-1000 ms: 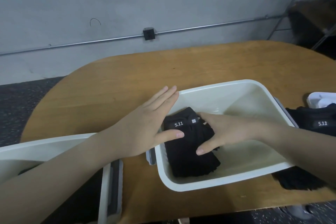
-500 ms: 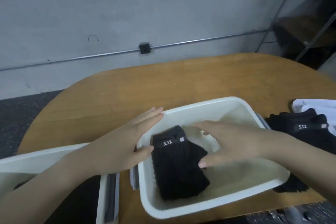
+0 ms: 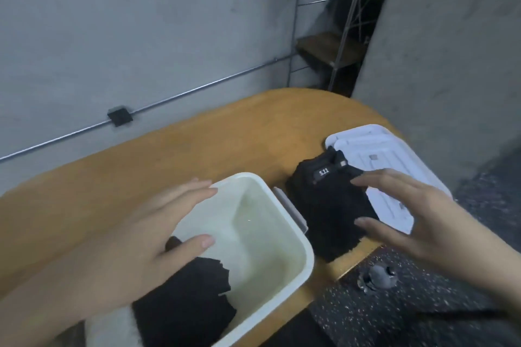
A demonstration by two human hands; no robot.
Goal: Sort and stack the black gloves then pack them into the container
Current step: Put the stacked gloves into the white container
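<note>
— Black fabric gloves, that's what it all hinges on. Start with the big things, though: the rounded wooden table (image 3: 158, 177) carries everything, and the cream plastic container (image 3: 282, 270) sits at its near edge, with one corner apparently past the edge.

— What's in it?

— One flat stack of black gloves (image 3: 186, 304) against its left wall. The left hand (image 3: 146, 236) lies over that wall, fingers straight along the rim and thumb inside by the cloth; it grips nothing.

— And the rest?

— A second stack of black gloves (image 3: 329, 205), white "5.11" tag on top, lies just right of the container and overlaps the white plastic lids (image 3: 400, 166) at the table's right end. Its near end reaches the table's edge.

— The right hand?

— The right hand (image 3: 423, 222) is spread above that stack, fingers slack, holding nothing. I can't tell whether a fingertip touches.

— So the danger?

— To my eye, a careless scoop would shear the layers or nudge the near end off the table. The container is poorly seated too, so a push on its wall could tip it.
</note>
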